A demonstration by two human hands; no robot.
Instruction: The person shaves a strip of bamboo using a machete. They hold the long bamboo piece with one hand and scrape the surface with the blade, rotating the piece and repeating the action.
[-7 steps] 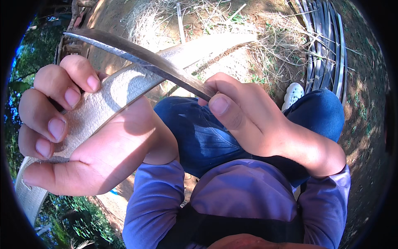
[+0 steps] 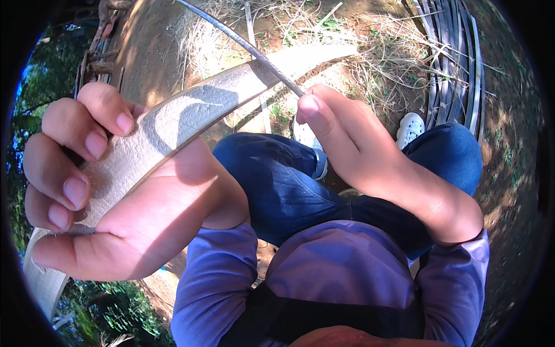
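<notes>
My left hand [image 2: 133, 191] is closed round a long, pale, flat strip [image 2: 179, 118], which looks like split bamboo or wood. The strip runs from the lower left up to the sunlit far end. In my right hand [image 2: 352, 139] is a knife, gripped between thumb and fingers, its handle hidden in the fist. The thin dark blade [image 2: 243, 45] points up and to the left, seen nearly edge-on. It crosses over the strip's far part; whether it touches cannot be told. A shadow falls on the strip near my left fingers.
Pale shavings [image 2: 376, 75] litter the bare earth ahead. A bundle of long grey strips [image 2: 457, 63] lies at the far right. My bent knees in blue jeans [image 2: 272, 179] are below my hands, with white shoes [image 2: 410, 128] beyond. Green plants [image 2: 110, 306] grow at the left.
My right hand has moved up and slightly right with the knife. The blade has turned from showing its broad side to nearly edge-on. My left hand and the strip have barely shifted.
</notes>
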